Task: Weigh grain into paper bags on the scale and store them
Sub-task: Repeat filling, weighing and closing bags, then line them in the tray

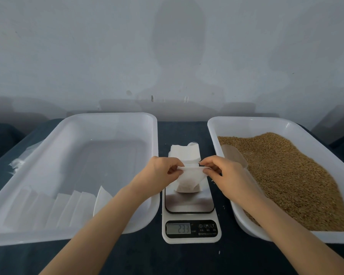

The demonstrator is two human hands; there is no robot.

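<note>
paper bag [188, 180] on scale [189, 203] | left hand [159, 173], right hand [222, 173] pinch its rim

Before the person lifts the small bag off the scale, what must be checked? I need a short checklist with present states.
1. The small white paper bag stands on the steel platform of the white digital scale: ok.
2. Both the left hand and the right hand pinch the bag's top edge: ok.
3. The display matches the target: cannot tell; digits look like 233, blurred.
4. Bag mouth closed: cannot tell.
5. The white plastic tray on the left has free floor behind its row of flat bags: ok.
6. The translucent scoop lies in the grain, out of both hands: ok.
</note>
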